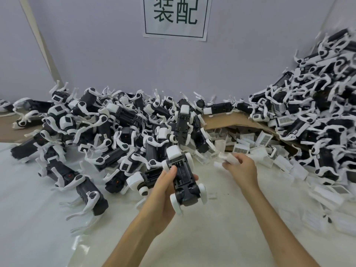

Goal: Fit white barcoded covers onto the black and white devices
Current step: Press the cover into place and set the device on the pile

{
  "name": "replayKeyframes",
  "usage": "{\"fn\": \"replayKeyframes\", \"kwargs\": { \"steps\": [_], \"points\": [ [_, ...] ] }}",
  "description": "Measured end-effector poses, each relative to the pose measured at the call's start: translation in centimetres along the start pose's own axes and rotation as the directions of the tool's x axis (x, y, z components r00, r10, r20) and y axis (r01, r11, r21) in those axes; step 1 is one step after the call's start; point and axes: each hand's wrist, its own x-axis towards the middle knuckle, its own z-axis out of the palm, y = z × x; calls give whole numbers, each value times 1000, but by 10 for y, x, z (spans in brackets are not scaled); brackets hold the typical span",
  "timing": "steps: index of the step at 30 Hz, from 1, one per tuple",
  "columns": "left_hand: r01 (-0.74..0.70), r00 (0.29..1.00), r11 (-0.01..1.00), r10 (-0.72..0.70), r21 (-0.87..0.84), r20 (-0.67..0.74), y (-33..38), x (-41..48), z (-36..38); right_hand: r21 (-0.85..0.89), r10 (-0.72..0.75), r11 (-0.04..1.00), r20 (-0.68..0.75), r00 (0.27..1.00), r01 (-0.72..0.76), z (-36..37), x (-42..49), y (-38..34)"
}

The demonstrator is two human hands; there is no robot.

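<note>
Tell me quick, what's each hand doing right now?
Left hand: closed around a black and white device.
Right hand: closed on a white cover.

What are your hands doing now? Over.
Left hand gripping black-and-white device, underside up. Right hand holding white cover, not fitted yet. Nothing between them.

Bright, even, diffuse light fills the scene; no lamp is in view and shadows stay soft and shallow. Glossy glare streaks the white table cover at seven o'clock. Strong wide-angle bending curves the wall and lifts the heap of devices toward three o'clock, where it smears. The right hand and the cover it pinches are motion-blurred; the left hand and its device look sharper
</note>
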Motion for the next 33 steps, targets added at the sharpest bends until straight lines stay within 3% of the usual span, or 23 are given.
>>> {"fn": "replayKeyframes", "kwargs": {
  "steps": [4, 8, 17, 21, 27, 33],
  "points": [
    [-58, 998, 998, 58, 2, -40, 0, 1, 1, 307, 87, 945, 101, 991, -114, 1, -25, -16],
    [-110, 992, 994, 108, -19, -72, -2, 4, 1, 539, 25, 815, 336, 942, -214, -6, -44, -33],
    [-172, 982, 967, 182, 191, -39, -9, 8, -3, 692, -136, 564, 616, 776, -451, -7, -66, -35],
    [-178, 982, 962, 188, 207, -30, -8, 9, -4, 680, -213, 602, 642, 737, -418, -6, -68, -34],
    [-238, 970, 926, 244, 292, 19, -9, 9, 0, 627, -168, 726, 560, 812, -282, -4, -69, -35],
    [-282, 952, 886, 307, 367, -11, -11, 9, 3, 603, -137, 743, 562, 816, -291, -3, -72, -37]
  ]
}}
